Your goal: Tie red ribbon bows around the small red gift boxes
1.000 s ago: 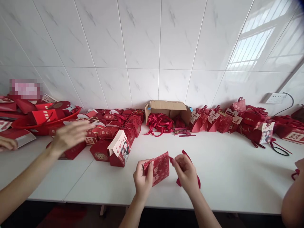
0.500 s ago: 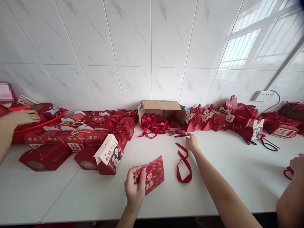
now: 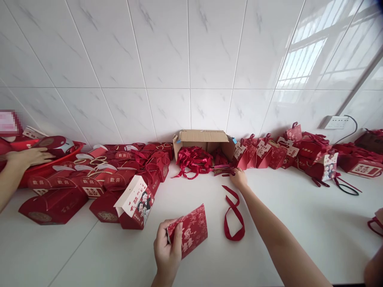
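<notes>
My left hand (image 3: 168, 243) is closed around a small red gift box (image 3: 191, 235) with pale printed characters, held tilted above the table. My right hand (image 3: 238, 178) reaches forward to a bundle of thin dark red strips (image 3: 223, 169) in front of the cardboard box. Its curled fingers are at the end of one strip, and the fingertips are partly hidden. A loose red ribbon (image 3: 234, 215) lies looped on the table between my hands. Inside the open cardboard box (image 3: 203, 136) is a tangled heap of red ribbons (image 3: 194, 160).
Many red gift boxes (image 3: 54, 205) stand in rows at left, with a white-topped one (image 3: 134, 205) nearest. Another person's hand (image 3: 30, 157) is in a red basin (image 3: 76, 151). More boxes (image 3: 263, 153) line the tiled wall at right. A co-worker's hand shows at the right edge.
The view has shifted slightly, so things sit lower in the picture. My right hand stays by the strips, its fingers more curled. The co-worker's hand at right has moved partly out of view.
</notes>
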`<action>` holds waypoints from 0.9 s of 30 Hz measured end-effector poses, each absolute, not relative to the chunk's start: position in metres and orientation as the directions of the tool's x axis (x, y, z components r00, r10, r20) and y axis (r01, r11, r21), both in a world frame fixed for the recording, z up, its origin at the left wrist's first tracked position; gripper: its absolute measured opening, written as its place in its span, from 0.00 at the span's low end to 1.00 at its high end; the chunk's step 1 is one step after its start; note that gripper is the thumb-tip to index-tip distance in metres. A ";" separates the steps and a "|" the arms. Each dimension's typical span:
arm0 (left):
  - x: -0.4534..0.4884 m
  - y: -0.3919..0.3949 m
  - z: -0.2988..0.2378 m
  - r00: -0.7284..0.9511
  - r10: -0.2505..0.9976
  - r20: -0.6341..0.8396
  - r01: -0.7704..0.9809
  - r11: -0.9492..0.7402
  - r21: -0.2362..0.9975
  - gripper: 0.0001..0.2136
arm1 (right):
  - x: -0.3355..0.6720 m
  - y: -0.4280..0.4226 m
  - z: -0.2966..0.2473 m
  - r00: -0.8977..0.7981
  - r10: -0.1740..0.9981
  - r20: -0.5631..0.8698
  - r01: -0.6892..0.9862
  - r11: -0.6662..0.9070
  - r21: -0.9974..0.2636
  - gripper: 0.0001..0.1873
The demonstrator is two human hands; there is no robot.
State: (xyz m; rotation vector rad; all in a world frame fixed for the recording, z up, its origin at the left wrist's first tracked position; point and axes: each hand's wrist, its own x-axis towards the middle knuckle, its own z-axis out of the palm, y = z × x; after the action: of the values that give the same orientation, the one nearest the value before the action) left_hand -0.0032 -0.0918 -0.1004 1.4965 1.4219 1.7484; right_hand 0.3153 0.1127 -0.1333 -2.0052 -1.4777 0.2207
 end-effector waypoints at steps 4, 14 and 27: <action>-0.003 -0.092 -0.100 -0.317 0.829 0.460 0.274 -0.385 0.881 0.06 | 0.318 0.110 -0.128 0.350 0.915 0.199 0.728 -0.131 -0.673 0.15; -0.010 -0.063 -0.095 -0.274 0.787 0.552 0.355 -0.451 0.819 0.07 | 0.318 0.050 -0.094 0.227 0.974 -0.009 0.204 -0.057 -0.977 0.14; -0.011 -0.050 -0.086 -0.199 0.783 0.590 0.344 -0.507 0.790 0.08 | 0.248 -0.058 -0.069 -0.060 0.998 -0.018 -0.354 -0.038 -0.934 0.17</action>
State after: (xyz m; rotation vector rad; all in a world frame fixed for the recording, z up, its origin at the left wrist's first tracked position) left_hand -0.0114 -0.0505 -0.0863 1.7202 1.3127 1.7553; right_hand 0.2476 -0.0576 -0.0690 -0.9296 -0.9614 1.4203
